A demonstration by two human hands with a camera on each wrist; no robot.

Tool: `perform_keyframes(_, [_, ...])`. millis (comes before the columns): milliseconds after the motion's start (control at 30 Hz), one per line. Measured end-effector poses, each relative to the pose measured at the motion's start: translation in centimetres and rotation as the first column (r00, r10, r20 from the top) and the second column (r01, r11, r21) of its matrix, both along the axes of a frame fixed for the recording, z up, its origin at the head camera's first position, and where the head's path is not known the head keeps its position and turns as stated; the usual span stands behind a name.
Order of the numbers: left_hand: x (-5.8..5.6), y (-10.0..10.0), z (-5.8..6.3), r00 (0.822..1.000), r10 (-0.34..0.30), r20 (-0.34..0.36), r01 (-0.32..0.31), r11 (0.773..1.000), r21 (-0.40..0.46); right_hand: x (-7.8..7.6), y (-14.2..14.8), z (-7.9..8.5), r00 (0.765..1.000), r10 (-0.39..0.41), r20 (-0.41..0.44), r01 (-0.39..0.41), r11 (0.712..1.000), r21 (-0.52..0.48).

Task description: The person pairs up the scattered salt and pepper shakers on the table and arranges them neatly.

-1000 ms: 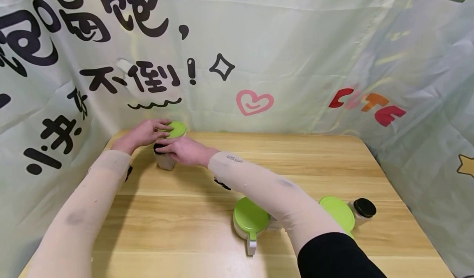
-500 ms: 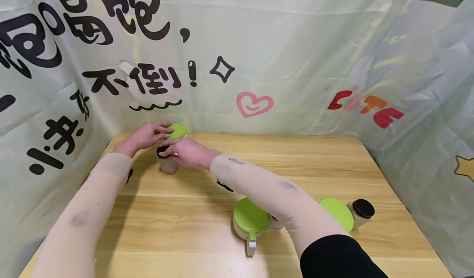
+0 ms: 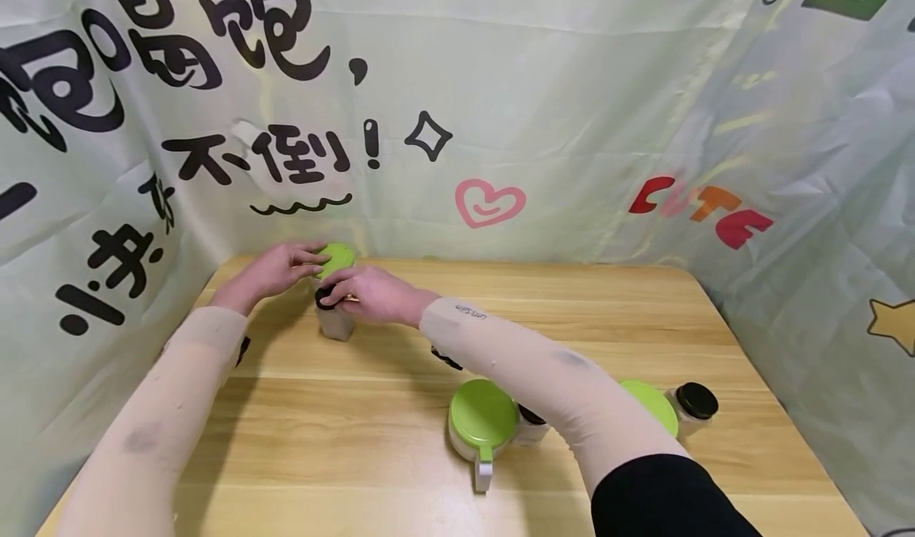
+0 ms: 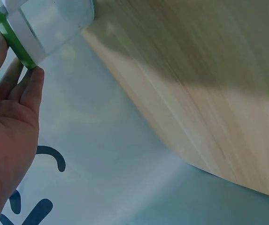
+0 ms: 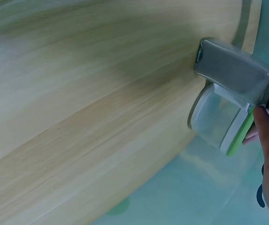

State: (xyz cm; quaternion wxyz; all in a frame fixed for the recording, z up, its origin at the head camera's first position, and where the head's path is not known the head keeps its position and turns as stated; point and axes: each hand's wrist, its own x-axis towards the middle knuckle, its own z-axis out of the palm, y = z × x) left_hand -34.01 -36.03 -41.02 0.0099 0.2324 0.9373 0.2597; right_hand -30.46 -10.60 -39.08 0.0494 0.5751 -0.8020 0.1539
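At the back left of the table, my left hand [image 3: 275,269] pinches the edge of the green lid [image 3: 336,259] on a clear jar. In the left wrist view the thumb and fingers sit on opposite sides of that lid [image 4: 15,41], and the clear wall [image 4: 66,26] shows beside it. My right hand [image 3: 375,293] grips the black cap of a small, square-sided bottle [image 3: 336,324], which stands upright just in front of the jar. The right wrist view shows this bottle [image 5: 235,70] close alongside the clear jar [image 5: 216,115]; its contents look greyish.
Nearer on the table stands another green-lidded jar [image 3: 482,414] with a white handle, a black-capped bottle [image 3: 530,426] beside it. Farther right are a third green lid [image 3: 652,403] and another black-capped bottle [image 3: 695,403], partly behind my right forearm. A printed cloth [image 3: 586,124] hangs behind the table.
The black-capped bottle has moved slightly right and nearer, with my right hand on its cap. My right forearm has shifted right, uncovering more of the middle black-capped bottle. The left hand keeps its hold.
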Motion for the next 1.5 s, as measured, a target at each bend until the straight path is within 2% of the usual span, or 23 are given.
perform_keyframes(233, [1.2,-0.4,-0.1,1.000,0.021,0.011,-0.021,1.000,-0.001,-0.1,0.4,-0.1,0.999,-0.019,0.042,0.020,0.999,-0.031])
perform_keyframes(533, [2.8,-0.6,-0.5,0.999,0.042,-0.010,-0.042,0.999,0.009,0.0,1.0,0.0,0.998,-0.060,0.021,0.061,0.998,-0.025])
perform_keyframes(700, [3.6,-0.6,-0.6,0.999,0.027,-0.022,-0.027,1.000,0.013,-0.1,1.3,-0.1,0.999,-0.048,0.007,0.048,0.999,-0.025])
perform_keyframes(1067, [5.2,-0.5,-0.7,0.999,0.020,-0.032,-0.019,1.000,0.015,-0.5,2.1,0.0,0.999,-0.003,0.049,0.005,0.999,-0.049])
perform_keyframes(1367, [6.2,-0.3,-0.8,0.999,0.026,-0.028,-0.026,1.000,0.013,-0.2,2.9,0.1,0.994,0.008,0.106,0.000,0.997,-0.077])
perform_keyframes(1500, [6.7,-0.1,-1.0,0.999,0.011,-0.035,-0.010,1.000,0.009,0.2,3.2,0.5,0.993,0.022,0.116,-0.014,0.997,-0.071])
